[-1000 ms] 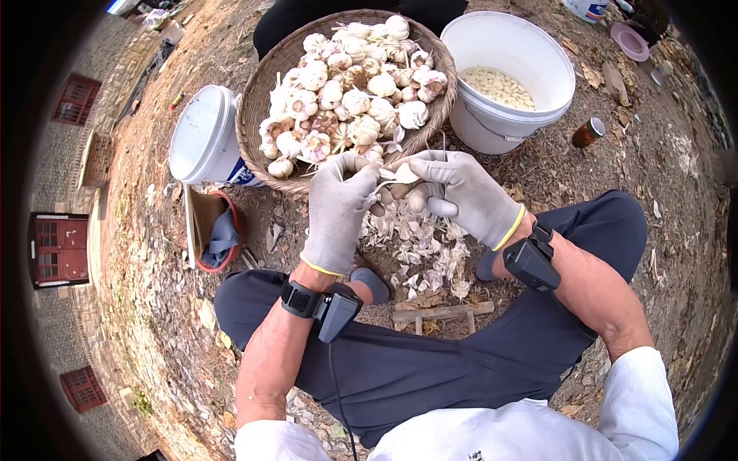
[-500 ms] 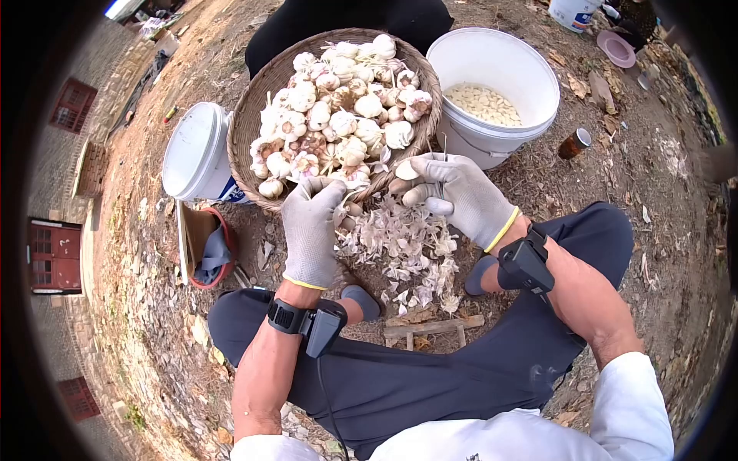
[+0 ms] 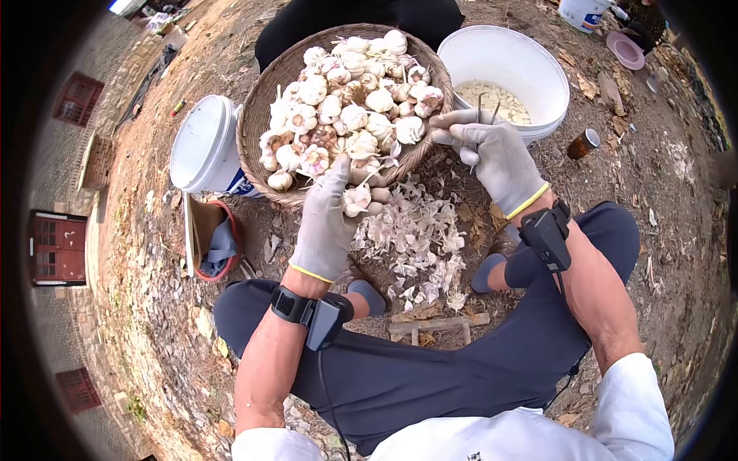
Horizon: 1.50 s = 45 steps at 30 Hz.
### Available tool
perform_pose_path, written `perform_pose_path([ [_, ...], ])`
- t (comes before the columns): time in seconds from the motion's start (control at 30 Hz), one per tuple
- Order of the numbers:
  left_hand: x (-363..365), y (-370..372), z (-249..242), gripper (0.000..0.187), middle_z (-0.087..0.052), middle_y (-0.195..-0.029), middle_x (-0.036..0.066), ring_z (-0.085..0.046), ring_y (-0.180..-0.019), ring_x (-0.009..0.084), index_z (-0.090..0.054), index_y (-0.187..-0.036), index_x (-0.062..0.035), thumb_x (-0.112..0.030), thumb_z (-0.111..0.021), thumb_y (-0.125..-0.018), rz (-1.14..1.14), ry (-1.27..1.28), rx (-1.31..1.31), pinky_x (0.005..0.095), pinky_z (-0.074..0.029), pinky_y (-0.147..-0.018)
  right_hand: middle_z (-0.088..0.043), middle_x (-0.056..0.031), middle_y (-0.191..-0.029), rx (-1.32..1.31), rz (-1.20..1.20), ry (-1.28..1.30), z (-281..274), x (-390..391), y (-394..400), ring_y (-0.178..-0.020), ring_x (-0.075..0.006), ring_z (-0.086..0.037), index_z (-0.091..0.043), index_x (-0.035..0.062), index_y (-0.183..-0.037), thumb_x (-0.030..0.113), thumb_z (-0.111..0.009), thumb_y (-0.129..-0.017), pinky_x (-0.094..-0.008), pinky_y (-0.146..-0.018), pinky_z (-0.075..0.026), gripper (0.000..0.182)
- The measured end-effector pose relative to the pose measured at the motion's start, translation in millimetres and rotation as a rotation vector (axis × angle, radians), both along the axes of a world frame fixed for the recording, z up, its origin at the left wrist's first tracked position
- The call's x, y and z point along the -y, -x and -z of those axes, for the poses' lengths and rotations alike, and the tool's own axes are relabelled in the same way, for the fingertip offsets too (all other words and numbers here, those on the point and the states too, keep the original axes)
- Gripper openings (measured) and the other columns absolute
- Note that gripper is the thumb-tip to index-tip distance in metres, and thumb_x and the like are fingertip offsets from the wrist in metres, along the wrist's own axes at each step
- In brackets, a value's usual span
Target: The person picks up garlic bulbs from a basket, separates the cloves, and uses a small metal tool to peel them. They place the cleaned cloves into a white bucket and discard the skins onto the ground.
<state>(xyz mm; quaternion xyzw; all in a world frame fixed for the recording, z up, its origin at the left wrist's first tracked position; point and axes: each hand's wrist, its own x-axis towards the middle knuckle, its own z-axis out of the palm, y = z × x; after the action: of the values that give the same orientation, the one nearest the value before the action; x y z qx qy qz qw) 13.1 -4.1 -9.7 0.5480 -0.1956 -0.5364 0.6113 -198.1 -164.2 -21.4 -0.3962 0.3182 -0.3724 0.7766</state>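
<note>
My left hand (image 3: 327, 227), in a grey glove, is closed around a garlic bulb (image 3: 356, 200) at the near rim of the wicker basket (image 3: 247, 146). Whole garlic bulbs (image 3: 330, 107) are heaped in that basket. My right hand (image 3: 496, 157), gloved too, is held up between the basket and the white bucket (image 3: 503, 50). It grips metal tweezers (image 3: 480, 107), whose two thin prongs stick up past the fingers. Peeled garlic cloves (image 3: 507, 104) lie in the bottom of the bucket. Below my hands is a pile of garlic skins (image 3: 419, 238).
A lidded white bucket (image 3: 201, 146) stands left of the basket, and a red tub (image 3: 231, 261) with cloth sits nearer. A brown can (image 3: 583, 144) is at right. A person's dark-clothed legs (image 3: 277, 38) are behind the basket. A small wooden stool (image 3: 438, 323) is between my feet.
My right hand has moved up and right, towards the bucket; the white clove it pinched no longer shows. The left hand has turned, bringing the held bulb into view.
</note>
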Motion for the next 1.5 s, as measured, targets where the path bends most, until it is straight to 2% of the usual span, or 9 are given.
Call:
perform_pose_path([
  [0.1,5,-19,28,0.058,-0.075,-0.108,0.018,-0.078,-0.096,0.027,-0.066,-0.114,0.0043,-0.051,-0.047,-0.116,0.013,0.066,-0.126,0.0345,-0.067,-0.081,-0.077,-0.0091,-0.086,-0.096,-0.125,0.137,-12,-23,-7,-0.053,-0.0025,-0.049,-0.074,-0.0029,-0.111,0.0,-0.057,-0.098,-0.0156,-0.05,-0.037,0.022],
  [0.23,6,-16,25,0.065,-0.074,-0.113,0.021,-0.078,-0.102,0.0326,-0.065,-0.118,0.0072,-0.054,-0.042,-0.115,0.013,0.142,-0.265,0.0392,-0.068,-0.088,-0.077,-0.006,-0.091,-0.16,-0.192,0.271,-10,-51,-26,-0.069,-0.0069,-0.07,-0.075,-0.0052,-0.112,0.004,-0.07,-0.095,-0.0235,-0.058,-0.054,0.02],
  [0.43,8,-7,20,0.069,-0.074,-0.116,0.019,-0.075,-0.109,0.0265,-0.065,-0.125,0.0086,-0.055,-0.04,-0.116,0.024,0.161,-0.267,0.0374,-0.064,-0.097,-0.076,-0.0137,-0.096,-0.633,-0.227,0.788,-12,-75,-31,-0.082,-0.0273,-0.075,-0.075,-0.0005,-0.115,0.015,-0.078,-0.087,-0.0357,-0.078,-0.059,0.032],
  [0.53,10,-4,25,0.068,-0.075,-0.115,0.016,-0.073,-0.108,0.0225,-0.066,-0.128,0.0083,-0.054,-0.04,-0.116,0.111,0.18,-0.28,0.0361,-0.061,-0.1,-0.074,-0.0173,-0.105,-0.544,-0.108,0.905,2,-83,-37,-0.098,-0.0368,-0.074,-0.074,0.0012,-0.117,0.021,-0.08,-0.085,-0.0426,-0.087,-0.058,0.038],
  [0.6,4,4,20,0.067,-0.074,-0.116,0.014,-0.072,-0.105,0.0191,-0.067,-0.13,0.0078,-0.053,-0.04,-0.117,0.176,0.336,0.112,0.0343,-0.06,-0.098,-0.074,-0.0188,-0.112,-0.52,-0.1,0.948,8,-84,-39,-0.101,-0.037,-0.074,-0.073,0.0017,-0.117,0.021,-0.08,-0.085,-0.0441,-0.088,-0.058,0.038],
  [0.7,10,4,26,0.056,-0.073,-0.119,0.011,-0.071,-0.105,0.0164,-0.066,-0.131,0.0045,-0.045,-0.044,-0.118,0.174,0.225,-0.128,0.0325,-0.06,-0.096,-0.074,-0.0181,-0.112,-0.54,-0.039,0.959,6,-87,-41,-0.1,-0.0372,-0.074,-0.074,0.0026,-0.116,0.023,-0.08,-0.086,-0.0435,-0.088,-0.058,0.037],
  [1.1,8,-3,28,0.04,-0.067,-0.138,0.014,-0.067,-0.124,0.021,-0.052,-0.151,0.0057,-0.009,-0.05,-0.113,0.256,0.386,-0.386,0.0345,-0.055,-0.11,-0.074,-0.0177,-0.099,-0.518,0.025,0.773,0,-86,-42,-0.088,-0.031,-0.074,-0.075,-0.0014,-0.107,0.024,-0.085,-0.089,-0.04,-0.078,-0.057,0.033],
  [1.27,8,3,16,0.044,-0.066,-0.141,0.018,-0.067,-0.127,0.0228,-0.049,-0.153,0.0094,-0.005,-0.05,-0.111,0.238,0.392,-0.396,0.034,-0.055,-0.111,-0.077,-0.0103,-0.091,-0.361,-0.065,0.524,0,-80,-41,-0.082,-0.0114,-0.07,-0.075,-0.0029,-0.107,0.015,-0.086,-0.088,-0.0321,-0.075,-0.055,0.028],
  [1.5,4,2,13,0.049,-0.065,-0.143,0.021,-0.067,-0.125,0.0234,-0.046,-0.154,0.0113,0.0,-0.052,-0.107,0.235,0.378,-0.358,0.0332,-0.056,-0.109,-0.079,-0.0046,-0.094,-0.236,-0.104,0.434,1,-77,-40,-0.086,-0.0065,-0.067,-0.076,-0.0055,-0.102,0.006,-0.084,-0.089,-0.0266,-0.077,-0.055,0.02],
])
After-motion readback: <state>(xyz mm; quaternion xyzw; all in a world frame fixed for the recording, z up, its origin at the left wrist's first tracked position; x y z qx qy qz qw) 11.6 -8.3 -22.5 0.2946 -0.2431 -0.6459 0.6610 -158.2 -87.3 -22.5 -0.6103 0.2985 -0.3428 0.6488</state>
